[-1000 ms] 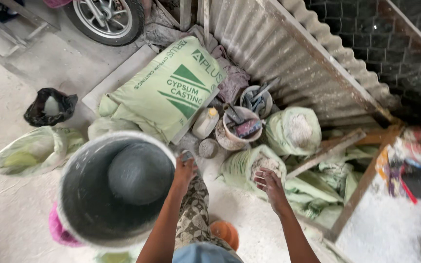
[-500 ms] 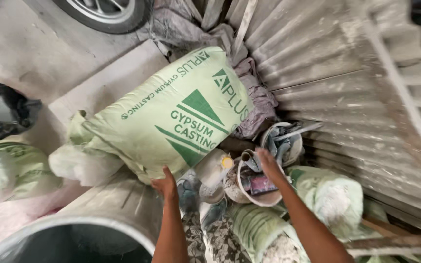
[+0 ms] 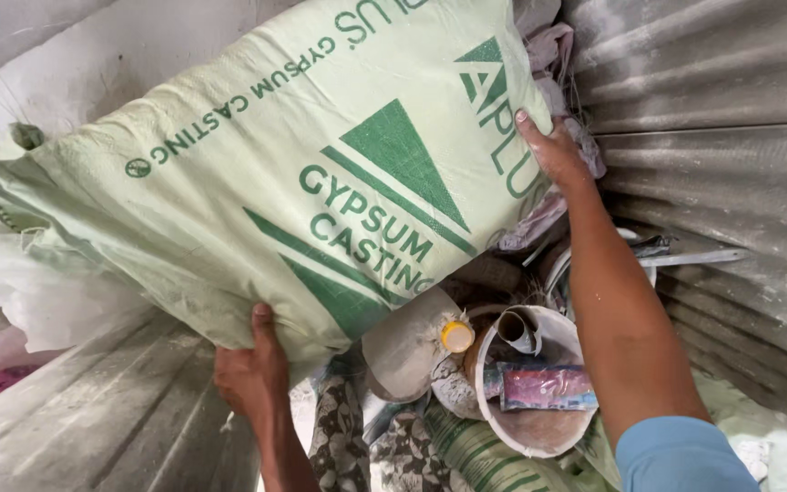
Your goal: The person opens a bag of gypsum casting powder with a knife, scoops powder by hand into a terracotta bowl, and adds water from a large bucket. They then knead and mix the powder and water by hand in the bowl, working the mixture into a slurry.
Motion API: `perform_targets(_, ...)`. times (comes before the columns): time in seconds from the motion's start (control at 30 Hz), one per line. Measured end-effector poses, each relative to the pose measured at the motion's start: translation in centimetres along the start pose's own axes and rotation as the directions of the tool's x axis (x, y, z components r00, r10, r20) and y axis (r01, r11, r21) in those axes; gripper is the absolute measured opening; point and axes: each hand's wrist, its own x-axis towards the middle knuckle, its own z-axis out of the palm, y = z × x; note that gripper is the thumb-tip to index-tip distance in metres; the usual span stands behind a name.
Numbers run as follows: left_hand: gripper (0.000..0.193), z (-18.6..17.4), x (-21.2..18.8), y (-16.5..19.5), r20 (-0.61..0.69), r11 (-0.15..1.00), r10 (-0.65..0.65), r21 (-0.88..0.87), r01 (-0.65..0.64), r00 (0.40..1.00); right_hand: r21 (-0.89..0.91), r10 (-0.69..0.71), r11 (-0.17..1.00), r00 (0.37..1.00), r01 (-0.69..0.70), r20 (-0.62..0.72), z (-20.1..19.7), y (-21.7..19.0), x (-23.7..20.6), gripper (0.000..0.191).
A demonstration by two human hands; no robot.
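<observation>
A large pale green woven sack (image 3: 302, 182) with green printing is being gripped at two places: its lower edge is being clasped from beneath by the left hand (image 3: 252, 374), fingers curled closed on the fabric, while its upper right edge is being pressed and held by the right hand (image 3: 553, 150), fingers spread wide. The sack is being held tilted above a dusty white bucket (image 3: 530, 401) of rolled papers and a bottle with a yellow cap (image 3: 456, 336), against the corrugated metal sheet (image 3: 712, 137). A slip may be risked: the fabric is being held only by its edges, and the clutter below could be crushed.
</observation>
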Motion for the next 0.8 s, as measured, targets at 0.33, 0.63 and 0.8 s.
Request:
perform_targets(0.33,0.062,-9.2,-4.5,2.9,0.123,0.984,0.096,0.138,-0.112,0.988,-0.692,-0.095,0.722,0.994,0.027,-0.06,-2.2,-10.0,-18.5,0.082)
perform_targets(0.63,0.066,-24.5,-18.4,-9.3,0.644,0.913,0.154,0.197,-0.357,0.749,-0.719,0.284,0.652,0.957,-0.239,-0.06,-19.4,-14.3,-53.4,0.074)
perform_targets(0.8,0.059,-30.6,-24.8,-17.0,0.816,0.894,0.06,0.213,-0.395,0.575,-0.42,0.601,0.687,0.789,-0.593,-0.131,-26.9,-11.0,-70.6,0.064)
